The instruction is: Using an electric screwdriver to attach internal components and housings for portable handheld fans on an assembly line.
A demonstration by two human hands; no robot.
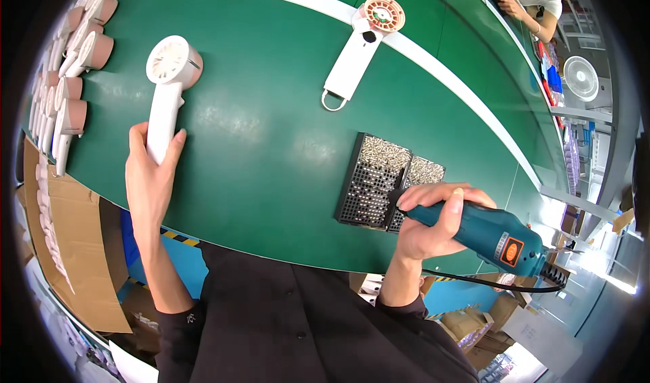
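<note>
My left hand (pixel 150 176) is closed round the lower handle of a white handheld fan (pixel 164 109), whose round head with a pinkish back points away from me on the green table. My right hand (pixel 437 217) grips a teal electric screwdriver (pixel 497 237), its cord trailing from the rear end. The tool's front end is over a black screw tray (pixel 349 193) filled with small silver screws; I cannot tell whether the bit touches one. Farther off lies a second white fan (pixel 351 65), its head showing an orange-pink ring and a strap loop at the handle's end.
Several white and pink fans (pixel 71 116) stand packed along the table's left edge. Below them is an open cardboard box (pixel 84 241). A white strip (pixel 467 88) curves across the green table (pixel 271 146). Across the table at upper right, a person (pixel 535 4) works near a white round fan (pixel 581 78).
</note>
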